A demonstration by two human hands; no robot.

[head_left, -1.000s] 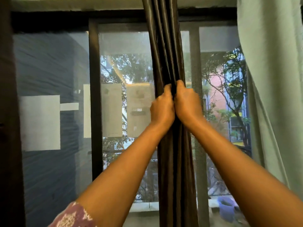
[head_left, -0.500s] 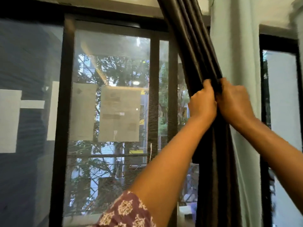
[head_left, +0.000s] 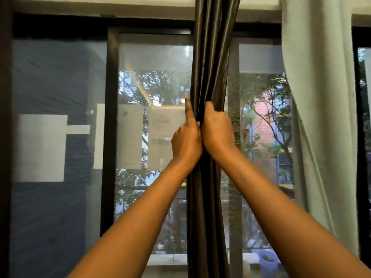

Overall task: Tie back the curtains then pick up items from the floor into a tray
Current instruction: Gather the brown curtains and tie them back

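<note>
Home room: curtains (head_left: pixel 208 57) before screened window (head_left: pixel 152 77).

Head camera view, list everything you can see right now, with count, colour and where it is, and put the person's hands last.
dark curtain: one, dark brown, gathered into a narrow bunch hanging down the centre
pale curtain: one, light grey-green, hanging at the right
window frame: black, spanning the view behind the curtains
paper sheets: several, white, on the glass at left and centre
trees: green, outside at centre and right
left hand: one, against the bunch's left side, index finger pointing up
right hand: one, gripping the bunch from the right
</note>
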